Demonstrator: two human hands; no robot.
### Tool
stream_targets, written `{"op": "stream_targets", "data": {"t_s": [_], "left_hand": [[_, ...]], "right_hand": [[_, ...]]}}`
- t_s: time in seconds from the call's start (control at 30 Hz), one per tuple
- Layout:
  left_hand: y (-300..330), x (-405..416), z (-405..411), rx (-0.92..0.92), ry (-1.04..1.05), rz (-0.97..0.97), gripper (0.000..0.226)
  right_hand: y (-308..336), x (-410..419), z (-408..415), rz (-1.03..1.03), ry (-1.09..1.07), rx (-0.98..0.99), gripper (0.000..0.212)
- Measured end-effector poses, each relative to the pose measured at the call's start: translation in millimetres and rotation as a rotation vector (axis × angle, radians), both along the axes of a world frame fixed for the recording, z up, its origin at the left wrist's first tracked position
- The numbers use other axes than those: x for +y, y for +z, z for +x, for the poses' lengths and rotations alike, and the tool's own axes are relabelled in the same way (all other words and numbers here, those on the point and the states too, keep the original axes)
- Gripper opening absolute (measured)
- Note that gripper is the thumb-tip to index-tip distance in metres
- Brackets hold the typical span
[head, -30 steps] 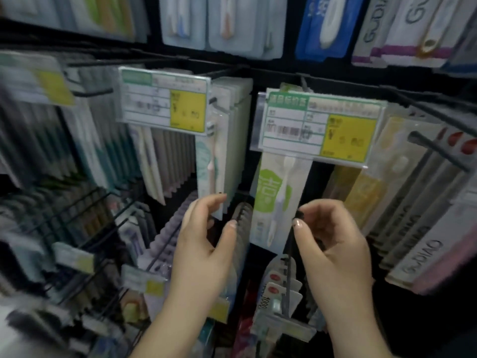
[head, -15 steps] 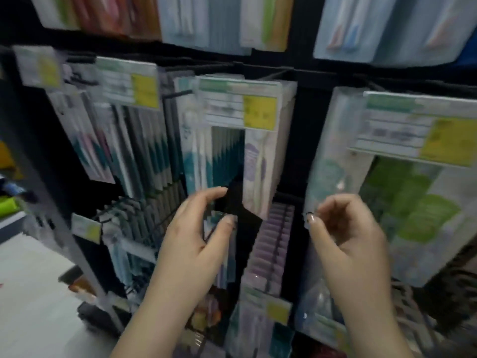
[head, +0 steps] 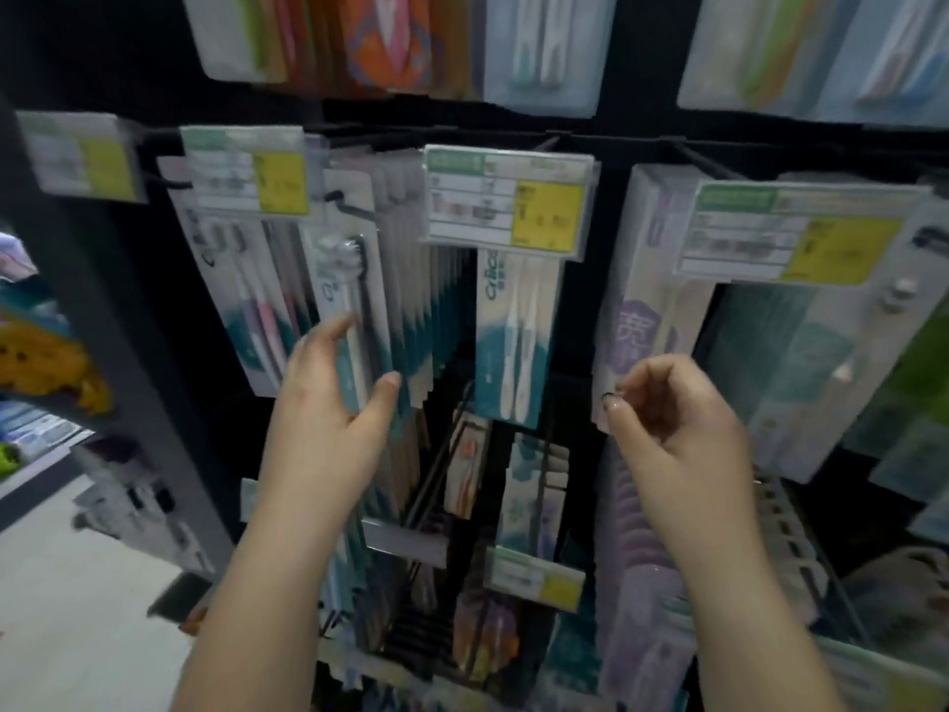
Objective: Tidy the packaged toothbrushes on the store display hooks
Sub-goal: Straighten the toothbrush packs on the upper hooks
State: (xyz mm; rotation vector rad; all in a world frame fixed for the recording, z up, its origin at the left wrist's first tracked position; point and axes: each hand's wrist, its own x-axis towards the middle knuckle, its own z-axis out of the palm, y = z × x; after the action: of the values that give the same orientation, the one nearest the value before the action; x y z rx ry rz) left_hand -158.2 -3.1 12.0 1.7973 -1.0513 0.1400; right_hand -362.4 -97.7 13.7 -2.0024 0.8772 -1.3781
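Before a dark rack of hooks, the left hand [head: 328, 403] grips a hanging toothbrush pack [head: 354, 310] low down, fingers at its left edge and thumb on the right side of its front. That pack shows a black-bristled brush and hangs at the front of a tight row of teal-and-white packs [head: 411, 310] on one hook. Just left of it hangs a pack with pink brushes [head: 251, 321], tilted, under a price tag [head: 246, 169]. Right of the row, apart across a dark gap, a single teal pack [head: 513, 341] with two white brushes hangs under another tag [head: 508, 203].

The right hand [head: 672, 418] is raised beside a purple-marked pack [head: 637, 310]; its fingers are curled in, thumb and forefinger close together near the pack's lower edge. Whether they pinch the pack cannot be told through the blur. More packs hang above, to the right, and on lower hooks below the hands. Pale floor [head: 77, 608] shows at lower left.
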Motion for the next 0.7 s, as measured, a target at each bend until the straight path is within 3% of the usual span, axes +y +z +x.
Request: {"op": "stream_targets", "data": {"t_s": [0.17, 0.27, 0.5, 0.7], "left_hand": [[0, -29, 29, 0.131, 0.146, 0.100, 0.102], [-3, -48, 37, 0.131, 0.148, 0.099, 0.117], [-7, -60, 45, 0.094, 0.209, 0.018, 0.101], [-9, -63, 45, 0.070, 0.220, 0.025, 0.103]], "right_hand": [[5, -1, 16, -0.029, 0.033, 0.026, 0.026], [6, -2, 25, -0.020, 0.065, -0.002, 0.027], [9, -6, 32, 0.011, 0.079, -0.030, 0.031], [12, -7, 38, 0.028, 0.074, -0.012, 0.026]]}}
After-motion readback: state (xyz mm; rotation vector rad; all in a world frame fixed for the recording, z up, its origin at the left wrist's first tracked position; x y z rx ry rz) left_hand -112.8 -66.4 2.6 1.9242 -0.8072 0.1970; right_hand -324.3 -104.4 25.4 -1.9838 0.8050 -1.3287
